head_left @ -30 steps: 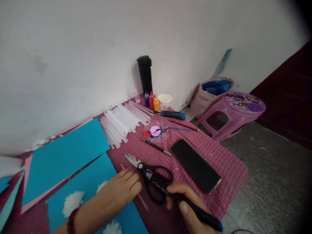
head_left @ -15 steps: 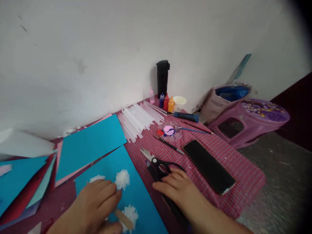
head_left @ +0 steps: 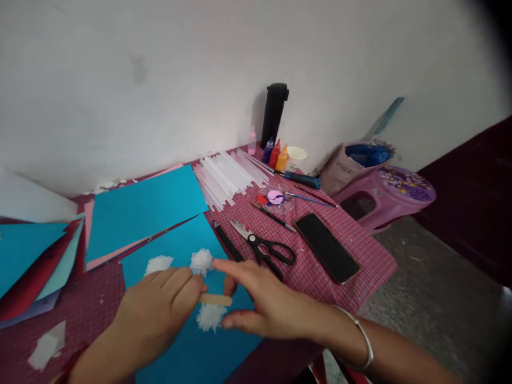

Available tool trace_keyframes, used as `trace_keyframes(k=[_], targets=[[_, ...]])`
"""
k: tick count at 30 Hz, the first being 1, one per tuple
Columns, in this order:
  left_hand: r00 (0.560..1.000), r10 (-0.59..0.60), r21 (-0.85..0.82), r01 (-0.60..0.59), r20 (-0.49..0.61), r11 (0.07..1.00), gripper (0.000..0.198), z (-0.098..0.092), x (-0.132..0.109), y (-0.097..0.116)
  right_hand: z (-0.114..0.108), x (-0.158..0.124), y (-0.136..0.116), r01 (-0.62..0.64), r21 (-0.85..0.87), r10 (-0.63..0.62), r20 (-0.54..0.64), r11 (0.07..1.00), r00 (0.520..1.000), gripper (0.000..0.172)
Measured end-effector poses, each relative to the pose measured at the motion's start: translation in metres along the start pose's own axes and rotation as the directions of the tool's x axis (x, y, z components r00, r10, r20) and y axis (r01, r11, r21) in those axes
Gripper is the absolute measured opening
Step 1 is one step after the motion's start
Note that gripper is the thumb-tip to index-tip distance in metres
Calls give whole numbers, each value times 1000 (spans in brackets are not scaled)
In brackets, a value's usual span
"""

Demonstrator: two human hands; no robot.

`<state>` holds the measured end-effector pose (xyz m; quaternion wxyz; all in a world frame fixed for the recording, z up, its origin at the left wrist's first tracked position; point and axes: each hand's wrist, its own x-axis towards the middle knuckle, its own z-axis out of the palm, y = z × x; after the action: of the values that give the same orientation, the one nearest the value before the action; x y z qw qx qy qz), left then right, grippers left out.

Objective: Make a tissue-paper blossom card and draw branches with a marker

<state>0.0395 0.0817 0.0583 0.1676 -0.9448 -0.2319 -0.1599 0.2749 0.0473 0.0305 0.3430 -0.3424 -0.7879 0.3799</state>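
My left hand [head_left: 164, 298] is closed round a wooden craft stick [head_left: 216, 300], whose free end points right. Above the blue paper sheet [head_left: 180, 352], my right hand [head_left: 260, 298] has its thumb and forefinger spread, near the stick's tip and holding nothing. White fluffy tufts rest on the sheet: one tuft [head_left: 201, 261] by my right forefinger, another [head_left: 159, 264] behind my left knuckles, and a third tuft [head_left: 210, 317] below the stick. Black-handled scissors [head_left: 264, 246] and a black cutter [head_left: 228, 240] lie just beyond my right hand.
A phone [head_left: 328, 248], a paint palette [head_left: 276, 197], brushes, white strips [head_left: 228, 176] and paint bottles [head_left: 275, 153] lie farther back, with a black flask [head_left: 274, 114]. Coloured sheets [head_left: 144, 208] are at left. A pink stool [head_left: 384, 197] stands right of the table.
My right hand has left the scissors and cutter and come left over the blue sheet, near the stick. The cutter now lies farther left of the scissors. The view has shifted.
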Motion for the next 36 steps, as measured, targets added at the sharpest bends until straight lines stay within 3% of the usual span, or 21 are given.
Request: trace_keyframes(k=[2, 5, 7, 10, 12, 14, 17, 19, 22, 27, 31, 33, 36], targets=[[998, 42, -47, -40, 45, 998, 27, 14, 12, 10, 12, -11, -9, 5, 259, 20, -97, 966, 995, 49], [988, 95, -91, -84, 124, 992, 24, 33, 28, 5, 22, -27, -2, -102, 447, 238, -262, 889, 935, 28], [988, 21, -55, -12, 154, 998, 18, 34, 34, -12, 19, -37, 11, -190, 460, 380, -365, 867, 850, 23], [975, -207, -44, 211, 78, 977, 20, 11, 36, -38, 7, -44, 34, -291, 346, 437, -496, 892, 750, 21], [885, -458, -331, 459, 86, 824, 22, -14, 36, -42, -1, -39, 46, -341, 207, 399, -497, 917, 771, 25], [834, -531, -527, 521, 149, 671, 26, -35, 37, -33, -6, -29, 53, -372, 27, 347, -426, 928, 836, 33], [877, -464, -649, 425, 124, 631, 31, -46, 41, -15, -8, -9, 51, -399, -319, 309, -297, 860, 903, 44], [901, -423, -668, 375, 100, 642, 35, -41, 44, -7, -5, 2, 45, -404, -521, 326, -239, 752, 915, 44], [889, -449, -664, 388, 88, 640, 43, -25, 43, -1, 5, 15, 36, -377, -666, 386, -143, 644, 911, 34], [819, -567, -616, 490, 85, 616, 42, 3, 33, 21, 22, 32, 36, -387, -697, 443, -111, 604, 890, 32], [827, -537, -669, 493, 163, 556, 34, 14, 26, 37, 18, 38, 34, -426, -679, 471, -132, 598, 872, 39], [833, -503, -693, 503, 230, 517, 25, 14, 22, 38, 11, 34, 27, -437, -630, 460, -139, 642, 877, 47], [847, -424, -711, 512, 322, 483, 28, 12, 14, 36, 4, 19, 15, -452, -366, 418, -172, 814, 892, 53]])
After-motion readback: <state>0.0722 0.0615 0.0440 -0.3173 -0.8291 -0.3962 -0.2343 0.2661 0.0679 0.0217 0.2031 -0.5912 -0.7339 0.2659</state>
